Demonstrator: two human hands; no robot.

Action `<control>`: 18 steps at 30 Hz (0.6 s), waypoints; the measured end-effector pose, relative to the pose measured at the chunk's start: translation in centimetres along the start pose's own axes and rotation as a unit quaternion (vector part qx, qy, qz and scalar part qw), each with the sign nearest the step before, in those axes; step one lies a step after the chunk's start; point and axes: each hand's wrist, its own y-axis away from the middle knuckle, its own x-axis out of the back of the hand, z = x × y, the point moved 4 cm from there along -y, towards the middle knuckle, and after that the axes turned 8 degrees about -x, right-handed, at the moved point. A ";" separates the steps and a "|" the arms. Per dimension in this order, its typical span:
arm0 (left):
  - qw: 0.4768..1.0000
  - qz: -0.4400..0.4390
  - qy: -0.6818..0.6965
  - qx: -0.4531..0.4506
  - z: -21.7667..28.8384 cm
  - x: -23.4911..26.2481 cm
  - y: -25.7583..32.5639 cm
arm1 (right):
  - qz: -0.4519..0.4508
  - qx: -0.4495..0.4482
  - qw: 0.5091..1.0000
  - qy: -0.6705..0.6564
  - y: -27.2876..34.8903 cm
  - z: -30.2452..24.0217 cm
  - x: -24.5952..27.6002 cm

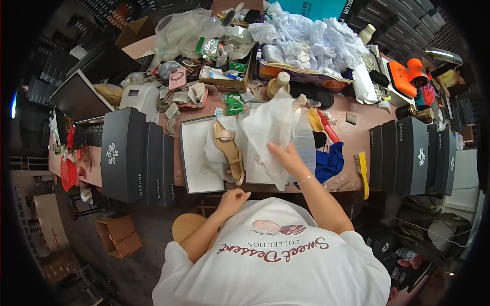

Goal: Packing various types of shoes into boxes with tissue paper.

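Observation:
My right hand (290, 160) pinches a sheet of white tissue paper (268, 135), which hangs crumpled over the right half of an open shoebox. In the left half of the shoebox (193, 171), a tan strappy sandal (224, 137) rests on more white tissue. The sheet covers much of what lies under it on the right. My left hand (233, 201) is at the table's front edge, just below the sandal's heel. Its fingers are curled, with nothing seen in them.
Dark shoeboxes stand on the left (122, 158) and right (411, 155). To the right lie a blue cloth (329, 162), a red brush (329, 127) and a yellow brush (363, 173). Crumpled tissue (311, 41) fills a carton behind. A computer monitor (81, 97) stands far left.

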 end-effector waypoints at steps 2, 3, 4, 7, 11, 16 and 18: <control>0.981 0.189 0.030 0.038 -0.1 1.8 0.1 | 0.002 0.009 0.975 0.222 -3.4 5.5 -0.8; 0.953 0.291 -0.028 -0.082 0.3 2.6 -0.2 | 0.017 0.039 0.945 0.325 -4.2 8.6 -1.0; 0.942 0.328 0.009 -0.071 -0.6 2.6 -0.8 | 0.027 0.061 0.903 0.424 -3.5 9.9 -1.8; 0.956 0.266 0.117 -0.027 -4.7 2.4 -6.2 | 0.000 0.014 0.912 0.410 -3.2 10.8 -1.6; 0.991 0.127 0.002 0.051 -2.7 2.0 -9.4 | -0.015 0.042 0.923 0.381 -2.8 10.8 -0.1; 0.923 0.198 0.330 0.017 -2.9 4.6 -6.9 | -0.022 0.025 0.930 0.366 -2.6 11.5 1.9; 0.931 0.205 0.303 0.002 -2.6 8.4 -5.5 | -0.027 0.008 0.938 0.346 -3.3 12.4 2.5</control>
